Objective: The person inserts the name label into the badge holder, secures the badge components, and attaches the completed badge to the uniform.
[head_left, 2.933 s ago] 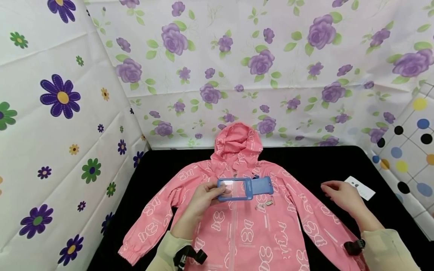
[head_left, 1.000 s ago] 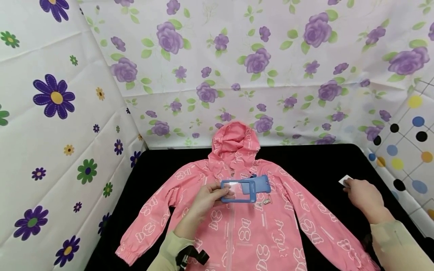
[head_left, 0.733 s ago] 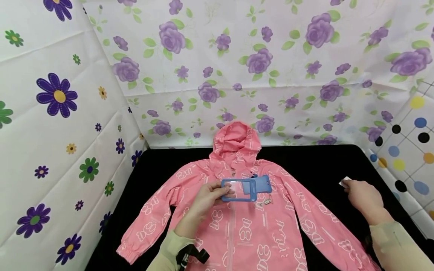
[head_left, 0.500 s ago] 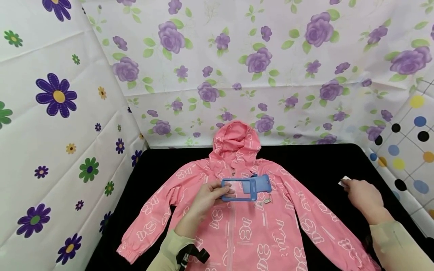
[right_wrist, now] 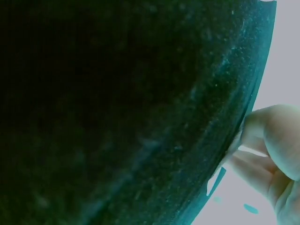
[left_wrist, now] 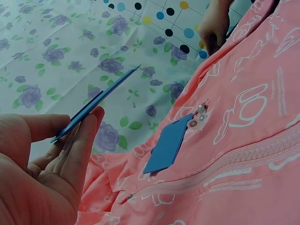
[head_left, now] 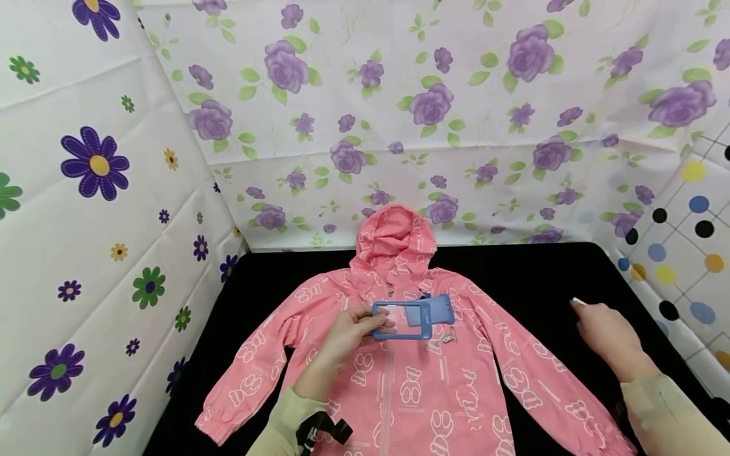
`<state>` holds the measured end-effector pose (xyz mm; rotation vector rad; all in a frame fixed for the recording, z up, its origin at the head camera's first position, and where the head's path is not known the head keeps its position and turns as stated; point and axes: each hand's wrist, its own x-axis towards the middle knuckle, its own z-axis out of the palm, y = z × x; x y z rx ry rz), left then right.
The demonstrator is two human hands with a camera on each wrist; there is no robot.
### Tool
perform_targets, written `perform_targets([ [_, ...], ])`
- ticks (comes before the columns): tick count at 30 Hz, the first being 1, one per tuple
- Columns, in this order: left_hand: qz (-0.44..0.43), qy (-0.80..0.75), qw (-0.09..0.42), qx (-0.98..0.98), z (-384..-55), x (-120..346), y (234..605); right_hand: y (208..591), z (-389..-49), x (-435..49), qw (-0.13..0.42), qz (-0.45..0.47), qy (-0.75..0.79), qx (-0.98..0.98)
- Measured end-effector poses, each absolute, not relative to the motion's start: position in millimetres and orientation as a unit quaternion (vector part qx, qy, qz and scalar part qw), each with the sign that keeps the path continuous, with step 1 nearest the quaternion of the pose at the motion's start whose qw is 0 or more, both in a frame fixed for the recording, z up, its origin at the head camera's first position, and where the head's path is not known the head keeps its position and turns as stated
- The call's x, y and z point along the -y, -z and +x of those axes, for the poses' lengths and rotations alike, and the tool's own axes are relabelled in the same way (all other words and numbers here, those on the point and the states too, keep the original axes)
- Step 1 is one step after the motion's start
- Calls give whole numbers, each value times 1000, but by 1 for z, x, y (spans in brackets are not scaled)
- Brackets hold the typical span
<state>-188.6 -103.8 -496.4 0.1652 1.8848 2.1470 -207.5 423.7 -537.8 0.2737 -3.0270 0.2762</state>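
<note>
A blue-rimmed clear-window frame, apparently part of a card holder, is held by my left hand above a pink hooded jacket. In the left wrist view, thumb and fingers pinch this blue frame edge-on. Apart from it, a flat blue plate rests on the jacket's chest. Beyond the jacket sleeve, over the black table, my right hand pinches a white card, mostly hidden by the fingers. The right wrist view shows a pale sliver of the card beside the fingertips.
Small metal charms hang by the blue plate on the jacket. The black-covered table extends to a flowered cloth backdrop, with patterned cloth walls at both sides.
The white card that lay on the table is now in my right hand's fingers and turned nearly edge-on. The frame shifted slightly right, overlapping the plate in the head view.
</note>
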Motion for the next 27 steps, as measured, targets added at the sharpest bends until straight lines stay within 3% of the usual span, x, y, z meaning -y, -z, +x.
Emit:
perform_targets([
  [5,61,-739,144,-655,-189,104,496,536,-208,-424,33,56,-111,992],
  [13,62,-738,141,-657,-188,107,496,535,-207,-422,76,28,-137,987],
  [27,57,-747,142,-647,-187,107,494,526,-205,-427,47,-21,-127,991],
])
